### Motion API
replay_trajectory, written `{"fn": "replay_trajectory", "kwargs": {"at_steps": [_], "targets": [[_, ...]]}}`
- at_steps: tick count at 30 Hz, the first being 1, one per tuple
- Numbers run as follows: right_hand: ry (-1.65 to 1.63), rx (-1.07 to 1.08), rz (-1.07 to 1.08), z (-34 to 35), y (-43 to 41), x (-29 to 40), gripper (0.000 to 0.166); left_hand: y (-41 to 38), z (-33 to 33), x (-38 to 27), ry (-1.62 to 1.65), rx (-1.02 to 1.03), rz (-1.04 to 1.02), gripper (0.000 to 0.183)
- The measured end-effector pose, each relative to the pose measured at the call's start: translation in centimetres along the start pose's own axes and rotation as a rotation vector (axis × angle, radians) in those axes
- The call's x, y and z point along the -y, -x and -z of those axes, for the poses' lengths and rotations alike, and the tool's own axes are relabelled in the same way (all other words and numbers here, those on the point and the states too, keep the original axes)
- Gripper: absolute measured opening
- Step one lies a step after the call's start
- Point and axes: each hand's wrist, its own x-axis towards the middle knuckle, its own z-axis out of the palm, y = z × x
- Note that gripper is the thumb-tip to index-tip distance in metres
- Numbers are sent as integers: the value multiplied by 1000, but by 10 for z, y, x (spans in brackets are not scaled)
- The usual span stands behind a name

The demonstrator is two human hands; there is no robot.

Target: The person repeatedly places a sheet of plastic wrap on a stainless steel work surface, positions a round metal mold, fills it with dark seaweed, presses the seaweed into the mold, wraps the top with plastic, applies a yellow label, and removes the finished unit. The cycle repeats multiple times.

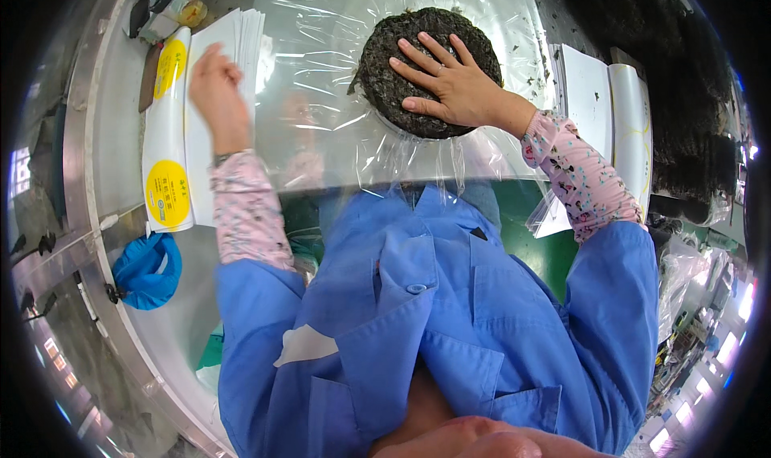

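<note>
My right hand (446, 87) presses flat, fingers spread, on a round cake of dark dried seaweed (391, 42). Under the cake a pale rim shows, and a sheet of clear plastic film (337, 126) lies wrinkled beneath and around it. Film hangs over the near edge of the pale work table (325, 172). At the left, my left hand (221, 99) is raised above a stack of white sheets or bags (202, 150). Motion blurs its bent fingers, and whether they pinch anything is unclear.
Printed packaging with yellow labels (168, 193) lies left, below a lidded jar (190, 12). A blue cloth or bag (147, 271) hangs lower left. Another white stack (587, 96) and a rolled bag (626, 114) sit right. Loose dark material (692, 114) fills the far right.
</note>
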Motion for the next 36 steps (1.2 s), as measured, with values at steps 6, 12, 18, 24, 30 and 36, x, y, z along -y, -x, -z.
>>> {"fn": "replay_trajectory", "kwargs": {"at_steps": [6,12,18,24,30,36], "targets": [[9,-37,5,-4,0,2,76,129,5,15,-400,503,275,46],[29,44,-47,4,0,6,73,11,-5,-34,-1116,141,-587,36],[-30,-40,-25,-6,-3,4,78,174,-61,-57,-882,769,-1091,50],[38,40,-49,0,-1,6,74,169,-53,-59,-1144,721,-1166,43],[49,62,-51,1,-4,9,75,248,-103,-46,-1063,854,-1195,33],[-16,-48,-12,-15,-5,0,79,229,-112,-70,-843,1022,-989,48]]}}
